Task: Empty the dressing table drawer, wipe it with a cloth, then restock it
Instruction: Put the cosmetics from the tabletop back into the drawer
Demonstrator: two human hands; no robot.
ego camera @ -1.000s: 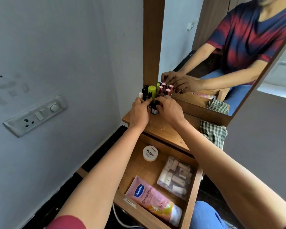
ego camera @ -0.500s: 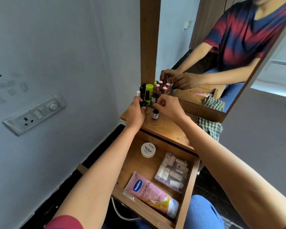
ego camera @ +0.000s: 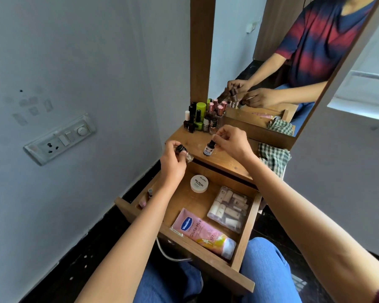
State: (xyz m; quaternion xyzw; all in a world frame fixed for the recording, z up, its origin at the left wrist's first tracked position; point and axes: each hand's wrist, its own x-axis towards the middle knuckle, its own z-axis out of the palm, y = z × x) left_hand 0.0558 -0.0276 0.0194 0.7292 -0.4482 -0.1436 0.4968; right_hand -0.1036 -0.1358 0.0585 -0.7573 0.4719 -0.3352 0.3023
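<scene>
The wooden drawer stands pulled out below the dressing table top. Inside lie a white round nail polish tin, a pink Vaseline tube, a clear bag of small bottles and a small bottle at the left wall. My left hand holds a small clear bottle with a black cap over the drawer's back left corner. My right hand pinches the cap of a small dark labelled bottle standing on the table top.
A cluster of nail polish bottles stands at the back of the table top against the mirror. A green checked cloth hangs off the table's right edge. A switch plate sits on the left wall. My knees are under the drawer.
Both hands have drawn back from the bottle cluster toward me. The left now carries a black-capped bottle over the drawer; the right has brought the dark labelled bottle forward on the table top.
</scene>
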